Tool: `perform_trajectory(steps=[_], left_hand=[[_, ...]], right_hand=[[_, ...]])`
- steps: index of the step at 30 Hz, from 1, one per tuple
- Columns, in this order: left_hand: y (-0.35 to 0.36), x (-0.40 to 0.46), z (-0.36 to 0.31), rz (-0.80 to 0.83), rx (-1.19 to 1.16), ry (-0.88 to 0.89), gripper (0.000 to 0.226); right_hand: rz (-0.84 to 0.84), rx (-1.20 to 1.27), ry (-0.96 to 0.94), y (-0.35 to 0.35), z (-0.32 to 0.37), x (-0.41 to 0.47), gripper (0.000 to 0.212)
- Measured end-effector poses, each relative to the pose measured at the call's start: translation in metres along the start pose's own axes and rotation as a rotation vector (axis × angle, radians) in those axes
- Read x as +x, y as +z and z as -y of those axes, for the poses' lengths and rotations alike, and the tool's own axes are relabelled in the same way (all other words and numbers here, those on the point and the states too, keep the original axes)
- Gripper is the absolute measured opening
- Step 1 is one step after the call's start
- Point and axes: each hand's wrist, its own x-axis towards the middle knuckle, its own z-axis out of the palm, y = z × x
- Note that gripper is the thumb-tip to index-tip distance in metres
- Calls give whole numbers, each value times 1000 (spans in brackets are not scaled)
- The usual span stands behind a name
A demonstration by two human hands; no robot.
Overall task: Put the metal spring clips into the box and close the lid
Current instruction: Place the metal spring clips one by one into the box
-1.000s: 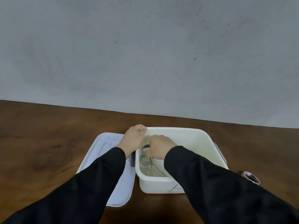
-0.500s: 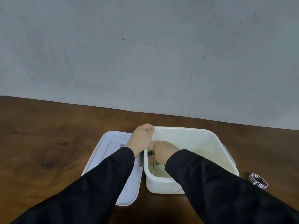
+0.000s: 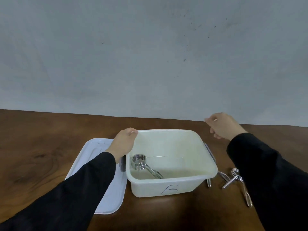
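dark wooden table (image 3: 41, 155), grey wall (image 3: 150, 55)

The scene is lit evenly by soft, diffuse light; the source cannot be determined. Faint, soft-edged shadows are cast on the surface (image 3: 41, 157) beside the box (image 3: 171, 180). Small highlights are seen on the metal spring clips (image 3: 139, 161). Wide-angle curvature is visible along the far surface edge. The black sleeves (image 3: 283, 180) are rendered without detail.

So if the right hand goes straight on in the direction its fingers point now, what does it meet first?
The right hand hovers right of the box, fingers curled and pointing left. Going on that way, it would probably pass over the box's far rim; the way looks free, though depth is unclear.
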Motion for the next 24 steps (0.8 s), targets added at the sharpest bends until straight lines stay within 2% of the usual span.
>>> perform_trajectory(steps=[3, 6, 10, 14, 20, 24], left_hand=[[2, 0, -1, -23, 13, 9, 35], [2, 2, 1, -34, 52, 30, 35], [3, 4, 2, -48, 65, 35, 35], [6, 2, 0, -56, 43, 19, 34], [4, 4, 1, -42, 38, -5, 34], [3, 4, 2, -35, 43, -1, 35]], right_hand=[[76, 36, 216, -10, -84, -3, 29], [222, -192, 327, 7, -143, -18, 36], [345, -378, 402, 38, -174, -22, 48], [326, -388, 475, 55, -175, -21, 46], [137, -264, 520, 62, -176, -26, 30], [76, -242, 516, 64, -174, -30, 31]])
